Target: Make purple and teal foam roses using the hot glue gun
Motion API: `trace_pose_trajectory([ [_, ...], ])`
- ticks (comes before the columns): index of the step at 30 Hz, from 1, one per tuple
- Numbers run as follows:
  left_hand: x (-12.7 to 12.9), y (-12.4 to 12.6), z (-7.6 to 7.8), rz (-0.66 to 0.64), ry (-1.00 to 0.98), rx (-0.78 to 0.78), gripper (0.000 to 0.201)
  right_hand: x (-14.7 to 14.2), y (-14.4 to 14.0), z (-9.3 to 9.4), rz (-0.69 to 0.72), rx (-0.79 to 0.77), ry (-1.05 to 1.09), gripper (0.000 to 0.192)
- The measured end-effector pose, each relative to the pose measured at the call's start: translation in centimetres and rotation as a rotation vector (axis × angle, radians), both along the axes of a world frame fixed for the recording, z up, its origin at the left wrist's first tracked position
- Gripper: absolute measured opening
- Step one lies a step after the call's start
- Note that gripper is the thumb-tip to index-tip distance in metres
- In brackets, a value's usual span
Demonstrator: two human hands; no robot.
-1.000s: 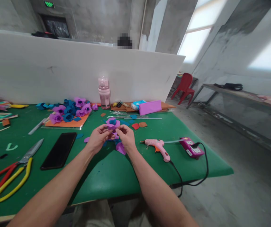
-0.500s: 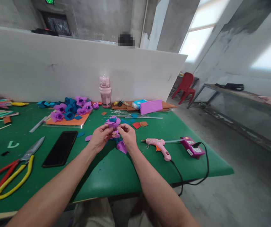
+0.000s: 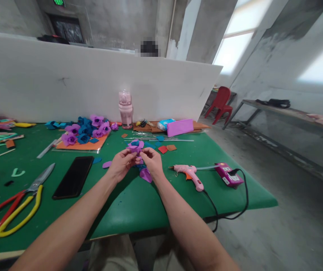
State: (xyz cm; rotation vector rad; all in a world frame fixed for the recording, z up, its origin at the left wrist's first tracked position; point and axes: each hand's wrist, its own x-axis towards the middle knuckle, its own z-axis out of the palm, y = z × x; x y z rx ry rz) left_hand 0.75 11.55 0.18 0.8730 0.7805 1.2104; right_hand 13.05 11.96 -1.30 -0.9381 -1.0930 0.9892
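Note:
Between my two hands is a purple craft flower (image 3: 135, 145) with a blue centre, held just above the table. My left hand (image 3: 122, 164) pinches its left side, thumb and fingers together. On the other side my right hand (image 3: 152, 161) grips the flower's lower edge with closed fingertips. Loose purple petals (image 3: 146, 175) and blue pieces lie under and around the hands, partly covered by them. A pink glue gun (image 3: 188, 173) rests to the right, a glue stick in its rear end. Finished-looking purple and blue flowers (image 3: 85, 130) are heaped at the back left.
A black phone (image 3: 73, 177) and large red-and-yellow-handled scissors (image 3: 33, 190) lie to the left. A purple power strip (image 3: 229, 175) with a black cable sits at right. A pink bottle (image 3: 125, 109) stands before the white board (image 3: 93, 82). Thin wires (image 3: 156, 137) lie behind my hands.
Both hands keep their hold on the flower and stay nearly in place. The view has shifted slightly; the flower's blue centre faces a little more toward me.

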Motion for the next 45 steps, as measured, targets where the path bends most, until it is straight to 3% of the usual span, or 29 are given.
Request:
trace_pose_trajectory([
  [4,-0.1,0.2,-0.3,0.006,0.012,0.013,0.029,0.2,-0.8,0.5,-0.046,-0.034,0.01,0.015],
  [7,-0.3,0.3,-0.5,0.003,0.01,0.008,0.028,2.0,-3.3,1.6,-0.119,-0.069,-0.011,0.02],
  [11,-0.7,0.2,0.0,0.038,-0.018,0.014,0.024,8.6,-7.5,2.9,-0.284,-0.01,-0.413,0.022],
  [14,-0.8,0.1,0.5,0.053,-0.035,0.012,0.022,14.4,-9.9,2.6,-0.479,-0.152,-0.831,0.021],
  [18,-0.8,0.0,0.7,0.045,-0.026,0.015,0.019,18.2,-10.9,0.7,-0.346,-0.474,-1.139,0.028],
  [21,-0.9,-0.1,0.3,0.041,-0.025,0.015,0.019,18.1,-10.2,-0.4,-0.315,-0.538,-1.225,0.024],
  [27,-1.5,0.2,0.1,0.067,-0.035,0.005,0.023,16.7,-8.8,0.4,-0.265,-0.5,-1.128,0.011],
  [29,-1.9,0.4,0.3,0.08,-0.047,0.016,0.024,15.6,-8.8,1.3,-0.265,-0.438,-0.969,0.015],
  [32,-2.3,0.6,0.5,0.093,-0.056,0.04,0.024,13.4,-9.3,3.1,-0.228,-0.272,-0.384,0.031],
  [35,-2.5,0.7,0.6,0.099,-0.051,0.037,0.022,11.4,-9.8,4.9,0.059,-0.354,0.134,0.026],
  [37,-2.6,0.6,0.6,0.099,-0.049,0.029,0.021,10.3,-10.1,5.7,0.227,-0.383,0.352,0.033],
  [40,-2.5,0.6,0.6,0.083,-0.057,0.031,0.02,8.9,-10.4,5.9,0.238,-0.33,0.389,0.031],
  [45,-2.2,0.3,0.5,0.061,-0.052,0.033,0.022,6.4,-10.5,4.9,0.13,-0.197,0.033,0.035],
])
